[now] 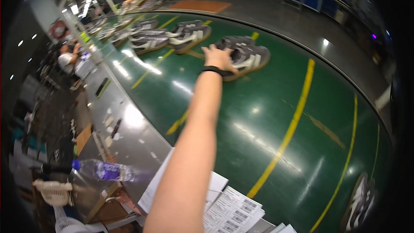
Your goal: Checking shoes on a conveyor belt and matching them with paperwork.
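Printed sheets (235,210) are seen nearest, beside the green conveyor (254,116). Left hand (219,58) is spread open at the heels of the grey striped sneakers (258,54), mid-belt; contact unclear. Right hand isn't seen. Pickup reach seems underway; a closed grip is called for.
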`<state>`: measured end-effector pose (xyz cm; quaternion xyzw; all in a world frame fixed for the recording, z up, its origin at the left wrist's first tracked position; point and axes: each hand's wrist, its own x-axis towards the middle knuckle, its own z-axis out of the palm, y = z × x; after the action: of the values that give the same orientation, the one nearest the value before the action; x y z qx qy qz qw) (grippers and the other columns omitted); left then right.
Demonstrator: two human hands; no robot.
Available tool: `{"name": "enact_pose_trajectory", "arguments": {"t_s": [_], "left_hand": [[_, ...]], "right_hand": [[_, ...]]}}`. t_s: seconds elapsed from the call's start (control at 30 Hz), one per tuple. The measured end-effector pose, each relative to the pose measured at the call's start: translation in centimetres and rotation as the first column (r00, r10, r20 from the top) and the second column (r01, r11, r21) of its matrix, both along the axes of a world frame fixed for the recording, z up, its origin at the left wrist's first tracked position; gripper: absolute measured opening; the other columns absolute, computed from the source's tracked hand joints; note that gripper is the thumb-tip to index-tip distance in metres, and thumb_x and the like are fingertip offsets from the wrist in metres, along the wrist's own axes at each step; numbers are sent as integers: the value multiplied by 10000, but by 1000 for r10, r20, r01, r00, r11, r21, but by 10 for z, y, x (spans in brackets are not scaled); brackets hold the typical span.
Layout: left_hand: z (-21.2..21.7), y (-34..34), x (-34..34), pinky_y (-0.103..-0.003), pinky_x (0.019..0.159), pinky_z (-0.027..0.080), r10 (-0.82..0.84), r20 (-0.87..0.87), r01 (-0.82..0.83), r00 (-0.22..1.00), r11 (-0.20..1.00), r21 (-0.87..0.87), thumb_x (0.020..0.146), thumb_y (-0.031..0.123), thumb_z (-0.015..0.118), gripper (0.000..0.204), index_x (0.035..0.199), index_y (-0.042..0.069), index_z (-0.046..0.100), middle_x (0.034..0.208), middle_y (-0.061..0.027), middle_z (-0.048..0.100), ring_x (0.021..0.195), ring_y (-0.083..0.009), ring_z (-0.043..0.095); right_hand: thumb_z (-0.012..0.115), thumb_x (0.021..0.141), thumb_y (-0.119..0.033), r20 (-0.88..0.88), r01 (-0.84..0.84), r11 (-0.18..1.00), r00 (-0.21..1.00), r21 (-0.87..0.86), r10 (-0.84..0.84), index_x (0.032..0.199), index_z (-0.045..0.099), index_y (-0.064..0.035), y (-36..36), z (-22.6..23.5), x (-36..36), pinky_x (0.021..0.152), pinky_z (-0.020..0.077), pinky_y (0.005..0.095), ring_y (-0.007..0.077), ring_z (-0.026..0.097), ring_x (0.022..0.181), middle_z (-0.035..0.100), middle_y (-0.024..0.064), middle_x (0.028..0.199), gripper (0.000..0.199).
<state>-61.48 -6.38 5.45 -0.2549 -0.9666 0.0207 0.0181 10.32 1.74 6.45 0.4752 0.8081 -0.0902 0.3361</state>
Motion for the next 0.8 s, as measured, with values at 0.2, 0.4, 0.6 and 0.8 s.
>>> {"name": "enact_pose_trajectory", "arguments": {"t_s": [0.2, 0.4, 0.6, 0.8], "left_hand": [[4, -34, 0, -656, 1013, 323, 106, -70, -105, 992, 994, 26, 576, 600, 825, 983, 1368, 184, 417, 1273, -194, 598, 1263, -471, 452], [7, 10, 93, -335, 683, 485, 39, 264, -157, 964, 881, 446, 690, 474, 785, 481, 769, 6, 708, 780, -117, 695, 742, -205, 666], [56, 47, 218, -279, 568, 435, -260, 376, 15, 889, 839, 544, 721, 379, 787, 390, 799, 7, 700, 727, -32, 643, 620, -108, 567], [10, 48, 399, -418, 888, 483, -740, 77, 732, 668, 673, 108, 697, 416, 806, 765, 1309, 76, 498, 931, -263, 646, 930, -420, 631]], "right_hand": [[740, 628, -102, -153, -222, 965, 958, 139, 242, 1241, 482, 150, 4, -12, -1, 653, 523, 401, 368, 653, 749, 648, 223, 783, 711], [848, 520, -243, -233, -280, 931, 914, 233, 333, 1206, 447, 267, -2, -33, 29, 647, 517, 387, 350, 660, 780, 649, 254, 778, 944], [865, 536, -258, -206, -307, 916, 909, 258, 362, 1203, 465, 251, -11, -21, 24, 646, 529, 361, 312, 662, 770, 667, 218, 779, 929], [769, 579, -113, -325, -217, 947, 901, 236, 287, 1169, 507, 245, -8, -24, 29, 653, 556, 360, 401, 698, 855, 684, 252, 791, 739]]}}
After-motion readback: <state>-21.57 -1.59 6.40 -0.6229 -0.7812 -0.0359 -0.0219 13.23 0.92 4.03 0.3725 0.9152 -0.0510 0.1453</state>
